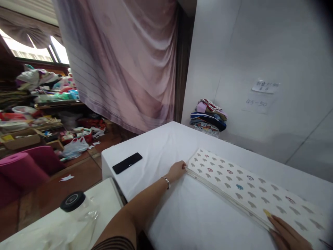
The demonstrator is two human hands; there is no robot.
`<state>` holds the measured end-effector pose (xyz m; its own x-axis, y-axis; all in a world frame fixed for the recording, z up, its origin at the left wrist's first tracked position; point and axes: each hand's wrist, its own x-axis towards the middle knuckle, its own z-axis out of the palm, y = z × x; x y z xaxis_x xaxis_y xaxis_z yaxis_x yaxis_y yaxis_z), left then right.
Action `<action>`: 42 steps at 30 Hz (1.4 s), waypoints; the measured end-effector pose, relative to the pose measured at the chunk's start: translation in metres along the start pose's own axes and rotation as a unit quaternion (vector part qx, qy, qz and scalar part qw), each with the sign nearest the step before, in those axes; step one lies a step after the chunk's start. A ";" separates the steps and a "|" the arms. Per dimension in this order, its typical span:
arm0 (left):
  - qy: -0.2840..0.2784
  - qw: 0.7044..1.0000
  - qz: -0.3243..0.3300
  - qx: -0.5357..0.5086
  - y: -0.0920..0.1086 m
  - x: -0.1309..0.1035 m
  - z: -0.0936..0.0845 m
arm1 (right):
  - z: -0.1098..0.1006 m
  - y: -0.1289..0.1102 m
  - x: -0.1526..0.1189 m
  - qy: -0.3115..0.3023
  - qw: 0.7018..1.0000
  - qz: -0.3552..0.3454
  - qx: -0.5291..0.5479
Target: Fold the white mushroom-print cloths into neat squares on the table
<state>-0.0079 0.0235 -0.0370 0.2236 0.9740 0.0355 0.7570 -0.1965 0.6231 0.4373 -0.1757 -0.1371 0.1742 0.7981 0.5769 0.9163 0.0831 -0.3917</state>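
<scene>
Grasping the folded patterned cloth (231, 180), flat on the counter (161, 146), by its far-left end with the left hand (177, 170) and near edge with the right hand (288, 236); risks skewing loose layers if tugged unevenly

From my end I see a broad table covered in smooth white cloth (166, 142), with soft creases. Near its left edge lies a flat black rectangular phone (127, 163), set at a slant (its dark face catches a small glint). Toward the right I have a long, folded white fabric (234, 180) with grey, red and blue motifs, its stacked layers showing along the near edge.
</scene>
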 end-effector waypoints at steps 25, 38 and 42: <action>-0.015 0.996 -0.081 -0.017 0.016 -0.003 -0.006 | -0.043 -0.045 -0.002 -0.031 0.991 -0.082 -0.100; -0.025 0.994 -0.110 -0.009 0.017 -0.002 -0.002 | -0.041 -0.045 0.001 -0.040 0.994 -0.069 -0.075; -0.006 0.994 -0.107 -0.003 0.018 -0.004 -0.003 | -0.042 -0.047 0.000 -0.028 0.995 -0.068 -0.073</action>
<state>0.0031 0.0169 -0.0235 0.0644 0.9921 -0.1077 0.7845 0.0164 0.6199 0.4093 -0.2042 -0.0886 0.0277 0.8171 0.5758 0.9733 0.1092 -0.2018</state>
